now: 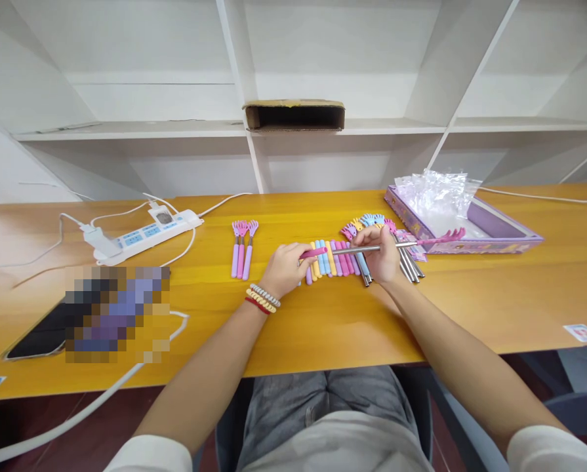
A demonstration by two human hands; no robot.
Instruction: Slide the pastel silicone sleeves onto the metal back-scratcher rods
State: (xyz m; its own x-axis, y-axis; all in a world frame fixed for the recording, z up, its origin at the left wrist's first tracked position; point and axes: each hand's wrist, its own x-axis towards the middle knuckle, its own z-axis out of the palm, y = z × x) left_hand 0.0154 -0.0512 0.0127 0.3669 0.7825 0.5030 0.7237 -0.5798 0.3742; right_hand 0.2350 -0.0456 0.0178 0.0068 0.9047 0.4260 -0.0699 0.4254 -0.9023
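My left hand [287, 267] is closed around a pink handle [317, 252], with its open end facing right. My right hand [380, 255] grips the metal rod [355, 250] of a back scratcher with a pink claw head [443, 238] pointing right. The rod's bare end lies in line with the handle's end, with what looks like a small gap between them. Beneath my hands lies a row of purple, yellow, blue and pink handles [328, 263]. Behind my right hand are several coloured claw heads [372, 220] on metal rods [410, 265].
Three back scratchers [244, 249] with handles lie left of my hands. A purple box [475, 244] holding clear plastic bags [435, 196] stands at the right. A white power strip [148, 236] with cables and a dark phone-like object [47, 324] lie left. An open cardboard box [296, 116] sits on the shelf.
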